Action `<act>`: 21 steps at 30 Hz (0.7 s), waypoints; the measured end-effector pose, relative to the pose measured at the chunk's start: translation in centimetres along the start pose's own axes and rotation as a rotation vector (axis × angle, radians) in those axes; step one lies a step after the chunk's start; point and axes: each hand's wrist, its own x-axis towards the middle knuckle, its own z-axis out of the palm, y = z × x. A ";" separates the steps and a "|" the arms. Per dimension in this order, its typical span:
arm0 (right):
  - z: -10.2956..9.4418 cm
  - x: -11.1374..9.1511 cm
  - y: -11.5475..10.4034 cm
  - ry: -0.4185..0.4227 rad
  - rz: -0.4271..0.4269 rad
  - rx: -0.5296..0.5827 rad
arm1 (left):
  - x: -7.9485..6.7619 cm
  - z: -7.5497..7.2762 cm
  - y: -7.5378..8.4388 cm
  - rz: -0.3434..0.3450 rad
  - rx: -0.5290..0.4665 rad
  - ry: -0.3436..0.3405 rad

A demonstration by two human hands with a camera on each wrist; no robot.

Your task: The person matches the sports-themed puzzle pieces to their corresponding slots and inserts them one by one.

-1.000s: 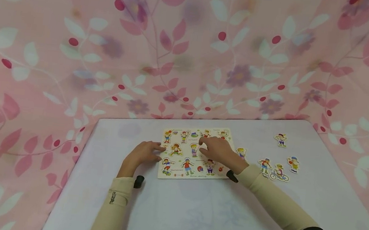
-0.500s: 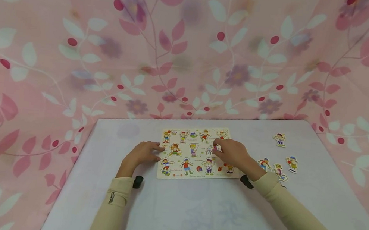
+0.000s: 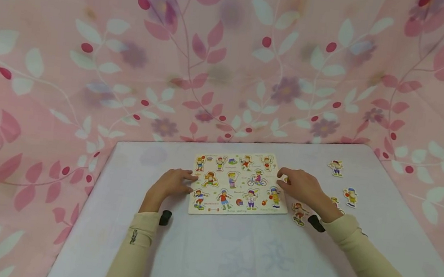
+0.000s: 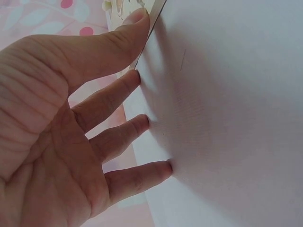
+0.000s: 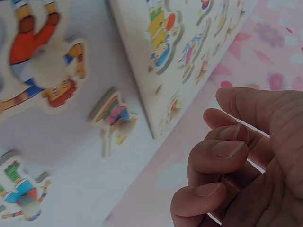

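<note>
A cream puzzle board (image 3: pixel 240 194) with cartoon children playing sports lies on the table. My left hand (image 3: pixel 172 183) rests at its left edge; in the left wrist view the thumb touches the board's edge and the other fingertips reach the tablecloth. My right hand (image 3: pixel 300 187) hovers just past the board's right edge, its fingers loosely curled, with nothing between thumb and fingers in the right wrist view. Beneath it, the right wrist view has a small child-shaped puzzle piece (image 5: pixel 116 118) and a larger red-trousered boy piece (image 5: pixel 45 66). My right hand and forearm partly hide the loose pieces in the head view.
More loose puzzle pieces lie to the right, among them a purple-trousered child piece (image 3: pixel 336 168) and a blue-capped child piece (image 3: pixel 350 197). A white floral cloth covers the table (image 3: pixel 242 258). Behind it hangs a pink floral curtain (image 3: pixel 229 67).
My right hand has moved from over the board's middle to the right, past its edge, uncovering the cyclist and other figures there. My left hand stays at the board's left edge.
</note>
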 end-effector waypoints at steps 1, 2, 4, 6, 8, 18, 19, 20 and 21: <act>0.0 -0.2 0.2 0.000 0.007 0.001 | 0.0 0.0 0.0 0.000 0.001 -0.001; -0.1 -0.4 0.4 -0.005 0.015 0.006 | 0.0 0.0 0.0 0.001 0.002 -0.002; -0.2 -0.8 0.7 -0.017 0.028 0.014 | 0.1 -0.1 0.0 0.005 0.004 -0.002; -0.2 -1.2 0.8 -0.032 0.037 0.020 | 0.1 -0.1 0.0 0.005 0.003 -0.002; -0.2 -1.5 1.1 -0.043 0.043 0.027 | 0.1 -0.1 0.0 0.007 0.004 -0.001; -0.1 -1.5 2.9 -0.048 0.099 0.021 | 0.1 -0.1 -0.1 0.010 0.002 0.002; -0.1 -1.5 3.0 -0.053 0.105 0.021 | 0.1 -0.1 -0.1 0.011 0.002 0.002; 0.0 -1.4 3.2 -0.059 0.110 0.022 | 0.0 -0.1 -0.1 0.012 0.003 0.002; 0.0 -1.3 3.3 -0.065 0.115 0.023 | 0.0 -0.1 -0.1 0.011 0.003 0.003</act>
